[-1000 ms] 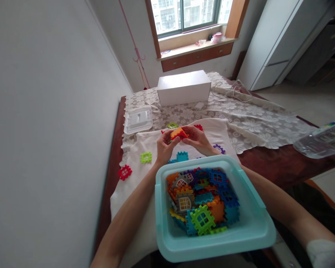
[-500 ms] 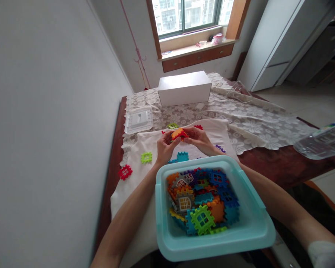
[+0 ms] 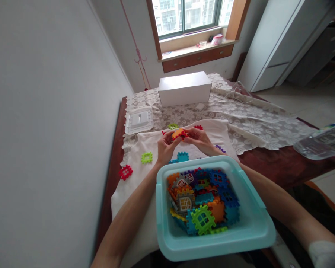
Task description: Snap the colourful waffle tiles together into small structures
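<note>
- Both my hands meet over the white cloth (image 3: 209,128): left hand (image 3: 165,147) and right hand (image 3: 200,140) pinch the orange tile (image 3: 179,133) between their fingertips.
- Just below it, a blue tile (image 3: 182,156) lies on the cloth.
- Nearer me sits the teal bin (image 3: 248,223), full of tiles.
- Green tile (image 3: 146,157) and red tile (image 3: 125,172) lie left.

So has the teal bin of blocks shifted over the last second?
No. The teal bin keeps its place against the white cloth; only the camera drifted slightly.

left hand (image 3: 165,147): raised, fingers pinched | right hand (image 3: 200,140): raised, fingers curled, fingertips meeting left's
</note>
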The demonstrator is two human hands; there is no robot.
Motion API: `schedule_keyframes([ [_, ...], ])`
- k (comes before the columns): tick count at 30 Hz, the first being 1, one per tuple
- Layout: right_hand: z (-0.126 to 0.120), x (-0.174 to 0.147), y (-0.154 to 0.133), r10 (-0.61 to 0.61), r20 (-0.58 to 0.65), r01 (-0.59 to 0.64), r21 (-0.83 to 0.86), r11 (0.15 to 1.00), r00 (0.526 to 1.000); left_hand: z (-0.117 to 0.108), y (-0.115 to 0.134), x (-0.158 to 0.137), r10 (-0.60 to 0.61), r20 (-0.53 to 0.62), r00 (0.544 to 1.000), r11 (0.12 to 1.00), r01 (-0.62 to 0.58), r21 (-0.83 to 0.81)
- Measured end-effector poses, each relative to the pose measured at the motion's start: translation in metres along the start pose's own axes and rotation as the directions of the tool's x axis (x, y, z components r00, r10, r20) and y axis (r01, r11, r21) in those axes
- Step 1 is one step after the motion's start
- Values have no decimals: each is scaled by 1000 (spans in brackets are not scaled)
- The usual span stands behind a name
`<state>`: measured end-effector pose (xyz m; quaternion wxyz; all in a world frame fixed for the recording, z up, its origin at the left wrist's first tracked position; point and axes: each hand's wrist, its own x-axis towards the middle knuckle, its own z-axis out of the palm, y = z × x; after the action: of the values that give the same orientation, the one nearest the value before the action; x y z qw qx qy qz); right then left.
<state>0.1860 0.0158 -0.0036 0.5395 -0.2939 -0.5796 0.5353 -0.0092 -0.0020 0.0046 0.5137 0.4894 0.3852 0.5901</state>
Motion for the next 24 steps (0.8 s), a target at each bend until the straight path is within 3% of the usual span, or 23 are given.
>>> schedule_keyframes([
  [7, 0, 1, 7, 14, 40, -16, 48, 999, 999, -2, -3, 2, -62, -52, 997, 997, 59, -59],
  [12, -4, 3, 7, -6, -15, 6, -4, 1000, 1000, -3, -3, 3, -104, 32, 994, 994, 105, -40],
  [20, 0, 1, 5, -5, -63, 7, 22, 1000, 998, -8, -7, 6, -8, 16, 1000, 999, 7, 53],
  [24, -2, 1, 6, 5, -56, -5, -6, 1000, 998, -11, -7, 8, -55, 70, 996, 997, 52, 51],
])
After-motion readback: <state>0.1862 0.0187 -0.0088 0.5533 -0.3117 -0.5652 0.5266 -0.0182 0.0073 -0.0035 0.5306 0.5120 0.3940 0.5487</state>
